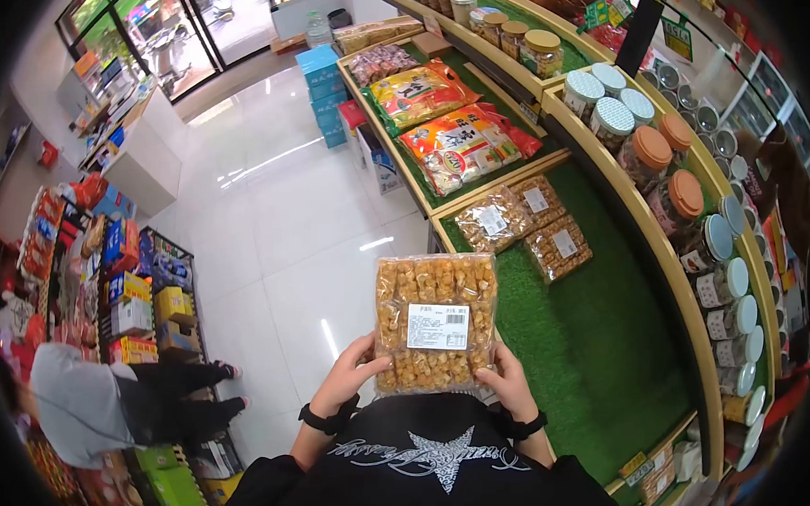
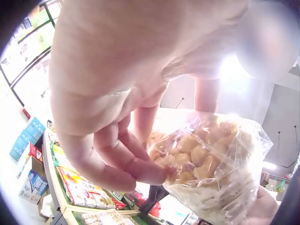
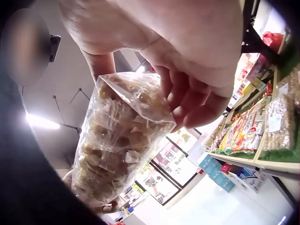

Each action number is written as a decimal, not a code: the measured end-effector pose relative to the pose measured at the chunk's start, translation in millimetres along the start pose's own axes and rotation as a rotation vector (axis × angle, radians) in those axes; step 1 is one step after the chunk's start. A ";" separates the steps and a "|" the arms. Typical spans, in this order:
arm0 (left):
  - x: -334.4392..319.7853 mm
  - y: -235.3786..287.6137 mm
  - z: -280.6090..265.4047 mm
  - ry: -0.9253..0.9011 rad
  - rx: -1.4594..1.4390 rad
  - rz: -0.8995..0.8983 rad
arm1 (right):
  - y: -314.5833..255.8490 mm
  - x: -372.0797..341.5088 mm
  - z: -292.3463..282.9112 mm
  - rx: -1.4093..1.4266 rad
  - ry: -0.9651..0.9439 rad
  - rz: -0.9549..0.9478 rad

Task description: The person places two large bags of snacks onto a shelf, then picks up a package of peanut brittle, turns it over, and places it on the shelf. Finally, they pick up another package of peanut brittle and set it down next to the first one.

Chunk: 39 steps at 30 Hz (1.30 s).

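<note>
Both hands hold a clear plastic pack of golden-brown snack pieces (image 1: 436,287) with a white printed label facing up, in front of the chest. At its lower left corner the left hand (image 1: 351,375) grips, thumb on top; at the lower right corner the right hand (image 1: 511,384) does the same. In the left wrist view the left hand's fingers (image 2: 126,159) curl under the crinkled wrapper (image 2: 206,159). From the right wrist, the pack's side (image 3: 122,140) shows with the right hand's fingers (image 3: 192,101) behind its edge.
Three similar packs (image 1: 526,223) lie on the green-lined display shelf (image 1: 591,373) at right. Beyond them are large colourful snack bags (image 1: 465,151). Lidded jars (image 1: 674,189) line the upper ledge. Blue boxes (image 1: 322,93) stand on the tiled floor. A person (image 1: 95,402) is at the left shelves.
</note>
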State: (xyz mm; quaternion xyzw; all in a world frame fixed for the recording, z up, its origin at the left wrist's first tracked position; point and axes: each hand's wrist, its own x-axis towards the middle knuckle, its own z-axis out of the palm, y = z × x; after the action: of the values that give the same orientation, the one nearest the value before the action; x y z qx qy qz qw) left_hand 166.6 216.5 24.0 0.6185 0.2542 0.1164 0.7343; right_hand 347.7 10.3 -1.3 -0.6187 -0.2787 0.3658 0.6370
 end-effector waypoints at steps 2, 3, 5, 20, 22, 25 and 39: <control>12.7 -2.1 -8.0 -0.020 0.017 0.002 | -4.6 2.5 4.8 0.006 0.012 0.073; 20.3 -0.8 -10.5 -0.037 0.031 0.016 | -7.1 4.9 7.9 0.047 0.032 0.075; 38.6 3.7 -12.4 -0.072 0.047 0.032 | -9.3 15.1 9.9 0.087 0.067 0.071; 192.9 31.9 66.8 -0.443 0.178 -0.028 | -34.2 48.8 -93.9 -0.208 0.404 -0.008; 206.6 31.0 81.8 -0.515 0.293 0.002 | -39.0 45.0 -110.2 -0.234 0.428 0.030; 215.6 43.2 102.2 -0.607 0.335 -0.032 | -41.1 32.6 -118.5 -0.245 0.484 0.082; 331.4 42.6 142.6 -0.997 0.449 -0.031 | -5.5 47.1 -93.4 -0.021 0.955 0.246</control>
State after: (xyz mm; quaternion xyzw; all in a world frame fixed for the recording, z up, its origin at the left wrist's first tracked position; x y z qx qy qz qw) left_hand 526.0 265.0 4.3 0.7364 -0.0971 -0.2589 0.6174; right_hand 450.9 -6.0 -7.8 -0.7522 0.1161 0.1109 0.6391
